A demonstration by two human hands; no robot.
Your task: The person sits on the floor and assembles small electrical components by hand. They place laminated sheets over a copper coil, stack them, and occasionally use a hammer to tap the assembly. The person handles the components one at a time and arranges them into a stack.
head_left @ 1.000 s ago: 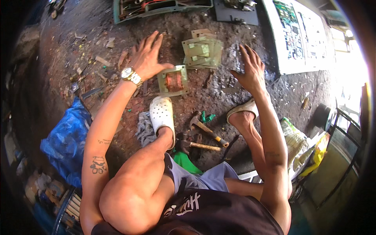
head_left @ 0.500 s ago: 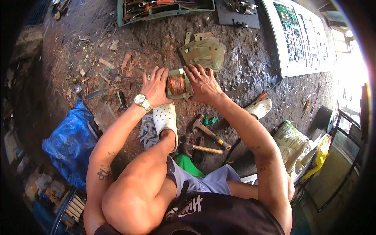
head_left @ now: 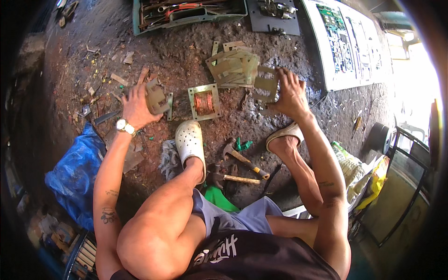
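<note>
Between my feet and the plate pile lies a transformer (head_left: 204, 101), a square metal frame around a copper winding, with neither hand touching it. To its left, my left hand (head_left: 137, 106) is closed on the edge of some notched steel plates (head_left: 156, 95). On the other side my right hand (head_left: 292, 95) grips similar E-shaped plates (head_left: 266, 85) by their right edge, their prongs pointing left. Motion blurs both sets, so how many plates each hand holds is unclear. A small metal strip (head_left: 170, 106) is beside the left-hand plates. Thin loose plates (head_left: 233, 65) lie overlapping beyond the transformer.
Two hammers (head_left: 245, 158) (head_left: 240, 178) lie near my shoes. At the far side stand an open toolbox (head_left: 191, 17) and a dark metal plate with parts (head_left: 274, 21). A white panel with circuit boards (head_left: 318, 51) is at far right, a blue tarp (head_left: 77, 175) at left.
Both hands were pressed against the transformer's sides. They have moved apart, left and right, each now carrying notched plates, while the transformer stays on the ground. The right foot appears closer in.
</note>
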